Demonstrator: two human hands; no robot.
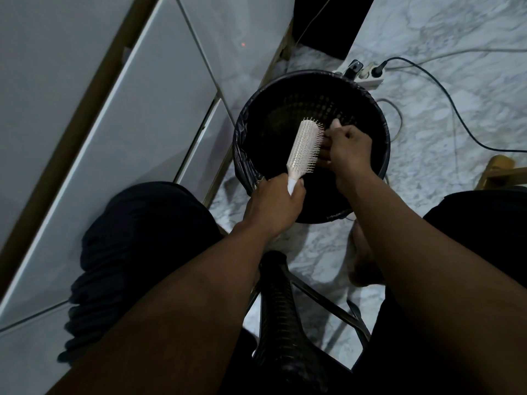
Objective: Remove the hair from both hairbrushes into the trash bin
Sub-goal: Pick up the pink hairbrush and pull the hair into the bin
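Note:
A white hairbrush (304,148) is held over the open black trash bin (382,129), its bristles facing right. My left hand (275,203) grips its handle at the bin's near rim. My right hand (346,149) is against the bristle side with its fingers curled at the bristles; whether it pinches hair is hidden in the dark. A dark hairbrush (281,315) rests on the chair between my thighs, its handle pointing toward the bin.
White cabinet doors (128,124) stand close on the left. A power strip (368,74) with plugs and trailing cables (445,89) lies on the marble floor behind and right of the bin. A wooden piece (502,169) is at the right edge.

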